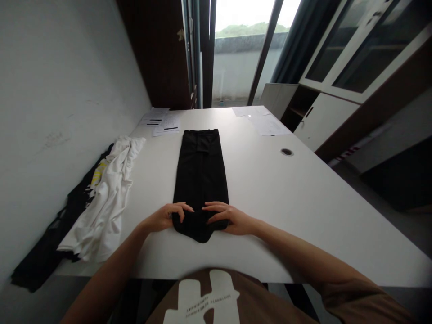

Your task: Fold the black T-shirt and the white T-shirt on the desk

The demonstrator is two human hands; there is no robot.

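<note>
Black garment on the desk: far stretch laid straight, seemingly done; near end, gripped at its 2 sides by left hand and right hand, not yet flat. Toward the wall, I see a rumpled white garment overlapping a dark garment, apparently unfolded.

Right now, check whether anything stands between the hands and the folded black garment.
Nothing visible does: the left hand and the right hand both touch the near end of the folded black garment. The white garment lies apart, off to the left.
</note>
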